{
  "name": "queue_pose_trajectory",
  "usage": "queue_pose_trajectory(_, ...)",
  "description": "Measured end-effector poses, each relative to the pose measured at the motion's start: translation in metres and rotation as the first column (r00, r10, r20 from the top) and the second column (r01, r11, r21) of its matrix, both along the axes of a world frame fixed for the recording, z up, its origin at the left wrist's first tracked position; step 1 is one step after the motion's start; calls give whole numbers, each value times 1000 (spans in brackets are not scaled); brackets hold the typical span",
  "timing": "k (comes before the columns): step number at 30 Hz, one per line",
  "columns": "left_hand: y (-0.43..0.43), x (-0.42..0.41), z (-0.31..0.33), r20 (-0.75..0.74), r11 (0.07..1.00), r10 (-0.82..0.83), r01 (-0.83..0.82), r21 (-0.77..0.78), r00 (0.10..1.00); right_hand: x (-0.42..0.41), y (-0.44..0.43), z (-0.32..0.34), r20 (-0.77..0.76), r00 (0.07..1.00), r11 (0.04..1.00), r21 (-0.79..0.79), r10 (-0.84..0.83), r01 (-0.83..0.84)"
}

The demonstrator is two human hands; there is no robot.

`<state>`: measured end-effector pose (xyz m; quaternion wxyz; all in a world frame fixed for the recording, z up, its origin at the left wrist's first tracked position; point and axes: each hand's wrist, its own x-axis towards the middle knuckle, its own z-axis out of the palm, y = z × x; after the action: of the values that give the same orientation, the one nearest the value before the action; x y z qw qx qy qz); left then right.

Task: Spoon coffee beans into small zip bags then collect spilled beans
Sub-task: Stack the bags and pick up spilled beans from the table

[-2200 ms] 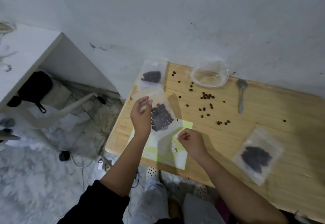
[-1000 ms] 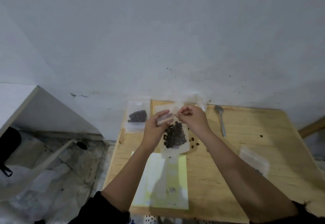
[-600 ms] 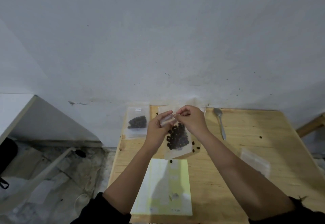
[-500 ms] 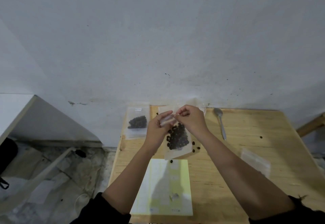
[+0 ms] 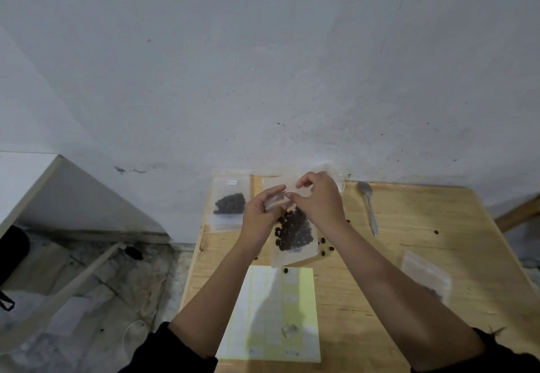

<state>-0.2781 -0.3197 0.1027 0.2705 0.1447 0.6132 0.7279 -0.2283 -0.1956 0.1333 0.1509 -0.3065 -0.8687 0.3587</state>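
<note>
You hold the small bag of coffee beans [image 5: 293, 233] up over the desk [image 5: 409, 255], near its back edge. Your left hand [image 5: 260, 217] pinches the top strip of the bag at its left side, and your right hand [image 5: 318, 203] pinches the same strip just beside it, thumb against forefinger. I judge that you are pressing the zip closed, but the strip itself is too small to tell if it is already sealed.

A second filled bag [image 5: 230, 204] lies at the back left corner and hangs partly over the left edge. A third bag [image 5: 425, 274] lies near the right edge, half hidden by your right forearm. The spoon [image 5: 368, 209] lies near the back edge. Several loose beans [image 5: 323, 241] lie on the desk just under the bag you hold, and one bean [image 5: 436, 232] lies well apart, toward the right edge.

The danger now is the zip: if it closes only in part, beans can fall out when you tilt or put down the bag. The corner bag can also slide off the desk if your arm pushes it.
</note>
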Motion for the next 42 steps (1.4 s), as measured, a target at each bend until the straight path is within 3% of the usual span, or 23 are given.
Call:
queue_pose_trajectory(2, -2, 1, 1, 19, 1000, 14, -14, 7, 1000, 0, 2, 0, 6, 999, 998, -51, -41, 41)
queue_pose_trajectory(5, -3, -1, 1, 53, 1000, 31, -31, -4, 998, 2, 2, 7, -35, 996, 902, -428, -86, 63)
queue_pose_trajectory(7, -2, -2, 2, 58, 999, 32, -33, 2, 998, 4, 2, 8, -53, 994, 856, -514, -95, 54)
queue_pose_trajectory(19, 1, -7, 6, 40, 986, 157, -159, 58, 987, -2, -3, 5, -79, 995, 879, -476, -62, 17)
queue_pose_trajectory(27, -1, -21, 5, 20, 985, 171, -171, 16, 985, -13, -4, 7, -108, 993, 864, -503, -49, -12)
queue_pose_trajectory(36, -27, -49, -19, -114, 976, 179, -191, -104, 977, -53, -6, -4, -116, 978, 826, -559, -172, 79)
queue_pose_trajectory(42, -36, -76, -41, -34, 954, 274, -276, -114, 961, -86, -22, -33, -74, 994, 834, -551, -84, 29)
